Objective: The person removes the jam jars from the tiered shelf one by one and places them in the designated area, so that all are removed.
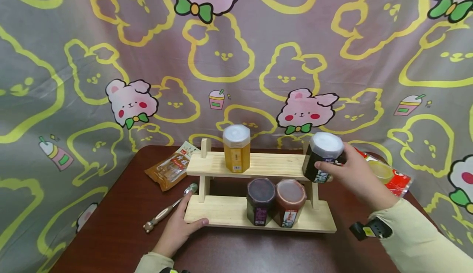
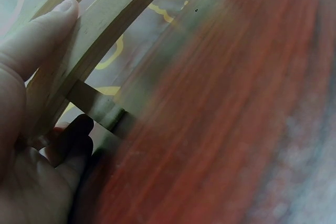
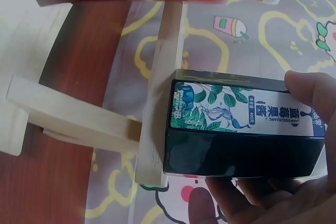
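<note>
A two-tier wooden rack (image 1: 229, 205) stands on the table. My left hand (image 1: 176, 228) grips the left end of its lower board; in the left wrist view the thumb (image 2: 47, 35) lies along the wood and the other fingers are partly hidden. My right hand (image 1: 354, 174) holds a dark blueberry jam jar (image 3: 226, 150) with a white lid at the right end of the upper board. The jar's base meets the board in the right wrist view. On the upper board sits a yellow jar (image 1: 236, 154). A dark purple jar (image 1: 260, 203) and a reddish jar (image 1: 290, 203) stand side by side below.
To the left of the rack lie a brown snack packet (image 1: 170, 168) and a stick-like tool (image 1: 162, 215) with a bear-shaped end. A red packet (image 1: 391, 176) lies at the right, partly behind my right arm. A patterned curtain (image 1: 240, 96) hangs behind the table.
</note>
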Demonstrator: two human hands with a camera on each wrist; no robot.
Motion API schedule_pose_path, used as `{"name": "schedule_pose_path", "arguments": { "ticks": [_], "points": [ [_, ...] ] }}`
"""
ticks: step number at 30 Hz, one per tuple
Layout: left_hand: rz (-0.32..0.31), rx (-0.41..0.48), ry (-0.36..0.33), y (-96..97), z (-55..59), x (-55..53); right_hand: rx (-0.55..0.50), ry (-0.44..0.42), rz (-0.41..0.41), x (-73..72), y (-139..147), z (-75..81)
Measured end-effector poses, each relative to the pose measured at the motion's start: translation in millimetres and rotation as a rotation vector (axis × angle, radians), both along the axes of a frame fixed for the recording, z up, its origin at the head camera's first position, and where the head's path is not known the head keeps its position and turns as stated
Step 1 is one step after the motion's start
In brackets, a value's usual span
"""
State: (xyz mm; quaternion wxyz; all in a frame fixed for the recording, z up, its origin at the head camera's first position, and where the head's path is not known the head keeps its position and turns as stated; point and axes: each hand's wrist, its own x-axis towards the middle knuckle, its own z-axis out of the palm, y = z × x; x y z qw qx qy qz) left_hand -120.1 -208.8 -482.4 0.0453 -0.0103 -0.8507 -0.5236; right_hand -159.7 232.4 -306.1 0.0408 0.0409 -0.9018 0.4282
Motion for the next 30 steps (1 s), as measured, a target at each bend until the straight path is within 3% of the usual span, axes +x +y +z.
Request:
{"name": "schedule_pose_path", "arguments": {
  "ticks": [13, 26, 30],
  "points": [
    [-0.005, -0.001, 0.016, -1.9, -2.6, -1.0, -0.046, -0.017, 0.008, 3.3, 6.4, -1.4],
    [0.002, -0.015, 0.012, -1.2, -2.0, -0.4, -0.137, 0.015, 0.037, -5.4, 2.3, -17.5],
    [0.001, -0.011, 0.014, -0.7, -1.6, -0.3, -0.141, 0.032, 0.01, -6.2, 0.7, -21.5]
  ]
}}
